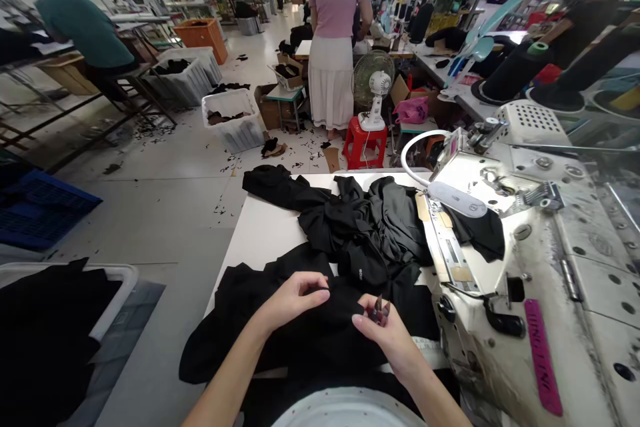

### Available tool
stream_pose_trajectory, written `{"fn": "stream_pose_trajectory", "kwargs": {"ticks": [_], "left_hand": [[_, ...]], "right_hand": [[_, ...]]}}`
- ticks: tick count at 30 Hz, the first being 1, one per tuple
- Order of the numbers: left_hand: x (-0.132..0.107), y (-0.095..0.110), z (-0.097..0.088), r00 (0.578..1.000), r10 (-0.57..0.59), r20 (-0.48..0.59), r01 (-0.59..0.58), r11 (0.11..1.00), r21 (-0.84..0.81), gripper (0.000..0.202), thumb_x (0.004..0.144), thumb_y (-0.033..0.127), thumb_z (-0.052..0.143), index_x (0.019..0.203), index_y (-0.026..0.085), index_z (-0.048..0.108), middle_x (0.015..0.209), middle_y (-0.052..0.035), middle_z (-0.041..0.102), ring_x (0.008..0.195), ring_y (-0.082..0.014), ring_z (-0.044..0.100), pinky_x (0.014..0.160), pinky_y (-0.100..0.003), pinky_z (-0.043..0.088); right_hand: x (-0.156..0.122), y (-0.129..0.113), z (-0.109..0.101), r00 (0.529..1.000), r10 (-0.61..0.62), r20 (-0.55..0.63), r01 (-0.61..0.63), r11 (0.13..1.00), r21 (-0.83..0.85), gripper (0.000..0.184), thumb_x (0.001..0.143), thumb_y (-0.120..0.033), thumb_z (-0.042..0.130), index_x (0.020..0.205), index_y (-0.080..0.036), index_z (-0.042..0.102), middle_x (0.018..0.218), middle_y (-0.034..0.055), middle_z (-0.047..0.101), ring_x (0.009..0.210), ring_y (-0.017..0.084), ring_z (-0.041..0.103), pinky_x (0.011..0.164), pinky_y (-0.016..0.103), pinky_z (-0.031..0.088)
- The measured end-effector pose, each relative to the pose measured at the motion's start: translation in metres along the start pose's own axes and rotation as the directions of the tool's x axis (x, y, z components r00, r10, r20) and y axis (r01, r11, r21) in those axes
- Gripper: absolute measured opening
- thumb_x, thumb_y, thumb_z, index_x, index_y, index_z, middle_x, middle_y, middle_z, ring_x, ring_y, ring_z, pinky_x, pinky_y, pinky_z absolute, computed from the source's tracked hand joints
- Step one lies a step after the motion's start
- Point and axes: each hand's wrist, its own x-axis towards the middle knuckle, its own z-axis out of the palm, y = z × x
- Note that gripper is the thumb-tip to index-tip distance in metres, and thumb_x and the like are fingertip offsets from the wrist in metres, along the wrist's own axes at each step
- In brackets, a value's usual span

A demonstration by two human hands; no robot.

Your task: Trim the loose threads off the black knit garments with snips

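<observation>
Black fabric (pixel 300 337) is spread over the white table in front of me. My left hand (pixel 303 299) has its thumb and fingers pinched together on an edge of that fabric. A short distance to the right, my right hand (pixel 385 330) is closed around small dark thread snips (pixel 379 310), whose two pointed tips stick up between the fingers. Its thumb and forefinger also seem to pinch the black cloth. Behind both hands lies a heap of black garments (pixel 360 227), one showing small white lettering.
An industrial sewing machine (pixel 550 260) fills the right side, with a white lamp (pixel 457 199) over its bed. At left stands a bin (pixel 113 273) of black cloth. Beyond the white table (pixel 240 240) are a fan (pixel 373 90) on a red stool (pixel 365 143) and several people.
</observation>
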Motion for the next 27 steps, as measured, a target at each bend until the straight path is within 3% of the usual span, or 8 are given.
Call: {"fn": "stream_pose_trajectory", "kwargs": {"ticks": [3,7,11,13,17,20,24,27], "left_hand": [[-0.002,0.007,0.009,0.999,-0.032,-0.018,0.031,0.998,-0.046,0.024,0.072,0.039,0.059,0.071,0.015,0.058,0.068,0.0017,0.053,0.069,-0.0122,0.05,0.068,-0.024,0.041],[-0.003,0.013,0.01,1.0,-0.029,-0.005,0.028,0.999,-0.025,0.022,0.07,0.036,0.062,0.076,0.015,0.059,0.069,0.0023,0.053,0.068,-0.0108,0.047,0.064,-0.021,0.038],[-0.006,0.022,0.004,0.998,-0.028,-0.056,0.032,0.997,0.077,0.029,0.08,0.039,0.049,0.07,0.015,0.059,0.068,0.0001,0.057,0.07,-0.0129,0.052,0.07,-0.023,0.042],[-0.012,0.022,-0.003,0.994,0.02,-0.106,-0.005,0.991,0.136,0.028,0.082,0.041,0.046,0.088,0.018,0.061,0.09,-0.0027,0.063,0.089,-0.0171,0.056,0.086,-0.028,0.043],[-0.034,-0.012,-0.028,0.982,-0.032,-0.188,0.116,0.882,0.456,0.06,0.072,0.038,0.061,0.127,0.032,0.039,0.142,-0.0036,0.034,0.134,-0.0273,0.022,0.11,-0.049,0.016],[-0.052,-0.047,-0.047,0.957,-0.099,-0.273,0.267,0.668,0.695,0.047,0.064,0.027,0.066,0.109,0.028,0.055,0.137,-0.0041,0.041,0.135,-0.033,0.017,0.107,-0.061,-0.001],[-0.083,-0.049,-0.068,0.922,-0.031,-0.386,0.299,0.691,0.658,0.016,0.079,0.032,0.045,0.082,0.022,0.056,0.098,-0.0032,0.065,0.108,-0.0251,0.054,0.096,-0.041,0.04],[-0.116,-0.022,-0.086,0.794,-0.034,-0.607,0.447,0.709,0.545,0.027,0.078,0.046,0.044,0.087,0.022,0.054,0.082,0.0007,0.065,0.078,-0.0179,0.062,0.064,-0.021,0.048]], "right_hand": [[-0.003,-0.002,-0.004,1.0,0.014,0.012,-0.014,0.999,0.038,0.038,0.063,-0.046,0.07,0.063,-0.016,0.048,0.052,-0.0062,0.031,0.051,0.006,0.025,0.048,0.021,0.02],[-0.003,0.0,-0.006,1.0,0.0,0.017,-0.001,0.997,0.073,0.038,0.064,-0.046,0.07,0.065,-0.016,0.046,0.054,-0.0063,0.029,0.051,0.006,0.023,0.048,0.022,0.019],[-0.002,0.0,-0.005,0.997,-0.021,0.069,0.024,0.999,-0.043,0.035,0.066,-0.042,0.069,0.063,-0.016,0.046,0.054,-0.0061,0.029,0.052,0.007,0.023,0.048,0.022,0.019],[-0.002,-0.002,-0.006,0.993,-0.081,0.086,0.088,0.992,-0.089,0.034,0.066,-0.038,0.069,0.06,-0.015,0.045,0.057,-0.005,0.031,0.053,0.007,0.025,0.049,0.022,0.02],[-0.001,-0.006,-0.015,0.974,-0.2,-0.101,0.195,0.979,-0.062,0.034,0.067,-0.04,0.069,0.059,-0.015,0.047,0.073,-0.0002,0.043,0.058,0.008,0.033,0.051,0.022,0.026],[0.003,-0.008,-0.023,0.963,-0.092,-0.253,0.099,0.995,0.016,0.034,0.065,-0.044,0.069,0.067,-0.016,0.049,0.07,-0.0006,0.043,0.051,0.006,0.027,0.046,0.022,0.023],[0.014,-0.022,-0.023,0.936,-0.056,-0.349,0.076,0.996,0.044,0.039,0.06,-0.046,0.071,0.067,-0.017,0.046,0.056,-0.006,0.029,0.047,0.006,0.021,0.042,0.021,0.017],[0.022,-0.047,-0.009,0.935,-0.178,-0.306,0.185,0.983,-0.009,0.036,0.062,-0.045,0.07,0.066,-0.016,0.049,0.06,-0.0036,0.037,0.051,0.007,0.031,0.045,0.021,0.026]]}}
